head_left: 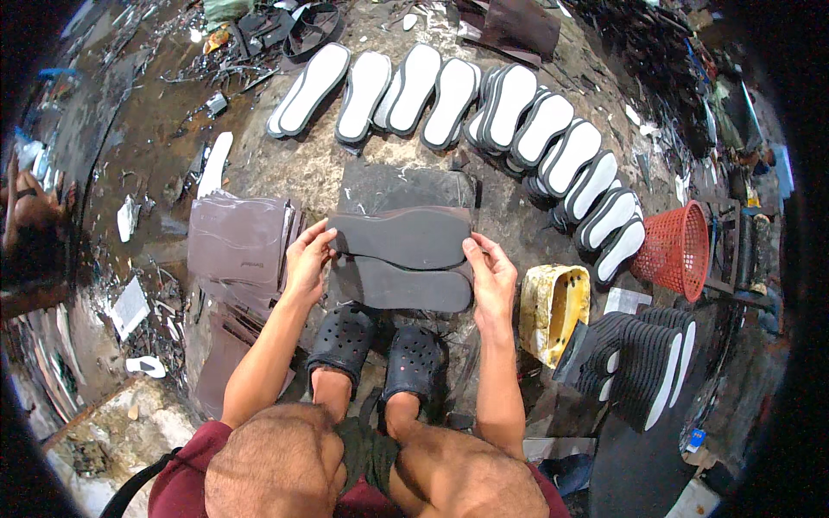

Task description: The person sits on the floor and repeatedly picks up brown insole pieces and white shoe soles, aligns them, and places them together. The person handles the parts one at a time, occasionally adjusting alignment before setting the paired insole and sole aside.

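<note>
A: Starting at the left, what do we have?
B: Left of centre we see a pile of brown sheets [237, 242], and just beside it the left hand [306, 259], its thumb and fingertips drawn close together on the left end of the upper grey sole [401, 237].
A: So where does that sole sit?
B: At the middle of the frame, lying crosswise, with the lower grey sole [410, 287] right below it. We cannot tell whether the upper one is lifted. Higher up, we have white-topped soles [509, 95] arching from upper centre down to the right.
A: And our right hand [492, 281]?
B: Right of centre, thumb and fingers pinched narrow on the sole's other end.
A: Further right?
B: We find a yellow-crusted container [555, 315], then dark stacked soles [643, 380] at lower right, and a red basket [678, 250] above them.
</note>
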A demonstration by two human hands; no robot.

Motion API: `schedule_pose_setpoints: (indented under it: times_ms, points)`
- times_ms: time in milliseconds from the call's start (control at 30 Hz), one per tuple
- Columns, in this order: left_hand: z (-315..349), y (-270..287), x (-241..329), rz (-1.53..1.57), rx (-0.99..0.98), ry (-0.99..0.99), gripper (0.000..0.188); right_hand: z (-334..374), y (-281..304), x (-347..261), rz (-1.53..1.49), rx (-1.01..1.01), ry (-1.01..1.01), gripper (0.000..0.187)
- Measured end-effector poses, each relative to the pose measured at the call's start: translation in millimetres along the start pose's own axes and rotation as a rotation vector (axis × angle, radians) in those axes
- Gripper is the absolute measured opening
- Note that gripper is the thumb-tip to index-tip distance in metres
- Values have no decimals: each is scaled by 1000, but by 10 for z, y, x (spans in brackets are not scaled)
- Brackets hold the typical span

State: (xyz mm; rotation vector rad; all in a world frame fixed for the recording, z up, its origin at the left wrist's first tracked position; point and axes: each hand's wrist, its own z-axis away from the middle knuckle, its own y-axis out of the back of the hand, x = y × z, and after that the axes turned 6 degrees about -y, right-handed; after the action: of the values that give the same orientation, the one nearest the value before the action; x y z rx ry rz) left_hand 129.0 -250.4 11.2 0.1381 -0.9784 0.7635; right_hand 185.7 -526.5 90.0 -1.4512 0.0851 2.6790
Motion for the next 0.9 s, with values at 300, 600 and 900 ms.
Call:
schedule_pose_setpoints:
  times_ms: [300, 600, 900]
  points:
    - [138, -343, 490, 699, -270, 117, 35, 1209, -337, -581, 541, -413, 1024, 35]
    - [783, -987, 713, 1067, -552, 136, 35, 571, -596, -1081, 810, -127, 1075, 42]
    - [1072, -938, 722, 1041, -887, 139, 61, 886, -453, -955, 401, -186, 928, 31]
